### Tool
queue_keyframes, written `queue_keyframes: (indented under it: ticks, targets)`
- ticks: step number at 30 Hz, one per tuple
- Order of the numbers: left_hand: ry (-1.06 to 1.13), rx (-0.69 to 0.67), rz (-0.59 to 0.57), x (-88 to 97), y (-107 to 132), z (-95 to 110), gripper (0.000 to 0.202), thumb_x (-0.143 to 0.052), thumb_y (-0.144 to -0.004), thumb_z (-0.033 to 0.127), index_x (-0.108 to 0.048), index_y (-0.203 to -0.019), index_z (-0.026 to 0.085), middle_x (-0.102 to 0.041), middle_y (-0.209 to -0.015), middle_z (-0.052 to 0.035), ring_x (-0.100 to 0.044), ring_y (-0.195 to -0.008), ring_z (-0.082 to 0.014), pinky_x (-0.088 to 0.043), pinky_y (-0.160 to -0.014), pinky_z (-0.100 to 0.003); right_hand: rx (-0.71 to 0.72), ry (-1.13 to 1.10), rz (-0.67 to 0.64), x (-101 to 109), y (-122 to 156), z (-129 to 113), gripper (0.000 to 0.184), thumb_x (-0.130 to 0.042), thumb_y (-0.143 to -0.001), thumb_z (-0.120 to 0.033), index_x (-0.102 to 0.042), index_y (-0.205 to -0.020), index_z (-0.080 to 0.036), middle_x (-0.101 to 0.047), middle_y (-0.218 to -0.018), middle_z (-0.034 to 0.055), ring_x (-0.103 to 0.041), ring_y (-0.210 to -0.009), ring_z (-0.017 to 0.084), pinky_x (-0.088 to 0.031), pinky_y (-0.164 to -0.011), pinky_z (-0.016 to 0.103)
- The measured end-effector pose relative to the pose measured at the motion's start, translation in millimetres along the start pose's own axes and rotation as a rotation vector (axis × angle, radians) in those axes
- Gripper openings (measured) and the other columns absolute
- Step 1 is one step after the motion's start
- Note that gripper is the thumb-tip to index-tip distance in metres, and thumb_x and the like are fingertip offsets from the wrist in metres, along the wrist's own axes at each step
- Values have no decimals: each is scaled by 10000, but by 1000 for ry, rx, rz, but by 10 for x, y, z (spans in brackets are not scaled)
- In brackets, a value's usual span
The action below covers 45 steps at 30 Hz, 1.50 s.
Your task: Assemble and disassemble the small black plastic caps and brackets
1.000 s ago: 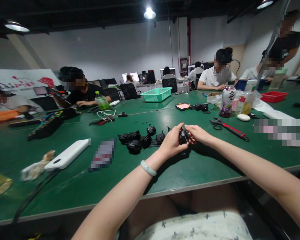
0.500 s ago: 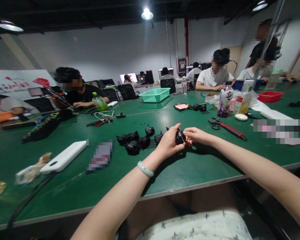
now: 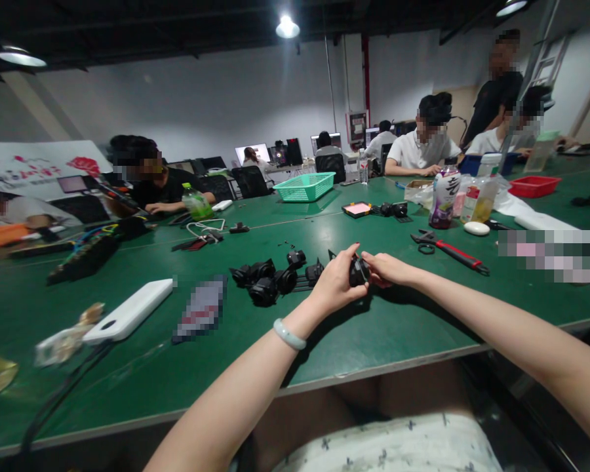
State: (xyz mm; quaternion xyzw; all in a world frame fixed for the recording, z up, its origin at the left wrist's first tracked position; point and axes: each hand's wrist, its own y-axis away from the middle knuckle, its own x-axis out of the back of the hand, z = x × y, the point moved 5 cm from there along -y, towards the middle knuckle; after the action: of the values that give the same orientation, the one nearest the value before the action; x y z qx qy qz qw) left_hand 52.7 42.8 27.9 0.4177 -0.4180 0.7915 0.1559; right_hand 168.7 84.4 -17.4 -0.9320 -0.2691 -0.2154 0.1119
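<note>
My left hand [image 3: 335, 280] is wrapped round a black, rounded mechanical part [image 3: 358, 270] held just above the green table; its exact kind is not clear. At the part's right side, my right hand [image 3: 386, 269] grips it with closed fingers, some of them hidden. Left of my hands lies a cluster of similar black parts [image 3: 263, 290]. A smaller black part [image 3: 296, 257] sits behind the cluster, and another black part [image 3: 314, 273] is close to my left hand.
Adjustable pliers with red-black handles [image 3: 450, 254] lie to the right, near a dark-labelled bottle [image 3: 442, 200]. Farther back stands a green basket [image 3: 305, 189]. A white power bank [image 3: 130, 311] with a cable lies left. Several people sit around the table [image 3: 216, 380].
The fingers of my right hand have shifted against the black part, which is turned slightly and shows more of its rounded side. Both hands stay in nearly the same place.
</note>
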Motion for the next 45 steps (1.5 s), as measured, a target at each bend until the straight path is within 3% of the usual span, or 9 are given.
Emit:
queue_keyframes:
  ticks: [2,5,10,13,17,22,33,39,45]
  targets:
    - [14,21,3,0,-3,-16,737,-582,-633,259,-207,-1257,146,-450,-1097,-111,-455,-1007,-229,-372,-869,-367,24,48,56,50,-3,5,658,-156,-774,-616,-464,-467,-122,-413,-350,-8,-390,-315,62,-311,-358,181]
    - [37,60,29,7,-9,-42,725,-580,-633,253,-219,-1253,148,-465,-1056,-99,-472,-969,-215,-381,-852,-355,63,36,173,162,12,-21,585,-210,-783,-590,-537,-680,-116,-510,-483,4,-455,-377,71,-360,-388,178]
    - [73,121,85,25,-12,-86,713,-586,-620,233,-242,-1241,164,-462,-1075,-88,-466,-985,-208,-374,-862,-341,310,118,306,267,98,-241,365,-506,-723,-440,-519,-953,-156,-583,-853,52,-566,-718,133,-459,-604,228]
    - [96,166,111,37,-9,-117,714,-594,-615,234,-245,-1234,166,-473,-1056,-80,-475,-969,-202,-384,-849,-334,417,75,305,245,146,-326,366,-535,-723,-359,-486,-1032,-169,-553,-983,73,-560,-828,152,-467,-690,264]
    - [129,196,131,37,-7,-137,718,-606,-610,240,-249,-1226,149,-485,-1016,-72,-493,-931,-189,-399,-826,-318,459,5,203,172,151,-335,425,-566,-704,-287,-451,-1098,-178,-512,-1082,83,-563,-862,159,-474,-729,288]
    - [155,200,125,13,-4,-158,718,-608,-610,241,-248,-1226,153,-491,-1020,-69,-503,-926,-184,-400,-826,-317,467,50,177,146,132,-314,398,-560,-703,-232,-488,-1089,-171,-537,-1059,77,-563,-872,164,-468,-749,299]
    - [126,188,102,9,-4,-167,728,-605,-609,244,-243,-1234,156,-485,-1058,-76,-495,-950,-192,-399,-838,-322,417,170,253,138,93,-316,294,-495,-758,-308,-556,-1008,-165,-584,-971,68,-549,-858,163,-435,-739,287]
    - [133,174,94,6,-8,-139,715,-615,-605,244,-265,-1222,153,-473,-1075,-83,-479,-977,-200,-391,-850,-329,299,136,354,128,90,-292,338,-468,-765,-376,-466,-1036,-172,-584,-708,9,-553,-619,126,-428,-589,247]
    - [182,173,37,-46,4,-144,731,-617,-603,251,-255,-1228,141,-459,-1109,-100,-473,-1003,-205,-390,-859,-327,189,64,351,30,72,-223,264,-371,-800,-432,-469,-808,-187,-518,-572,-33,-504,-486,99,-393,-495,212]
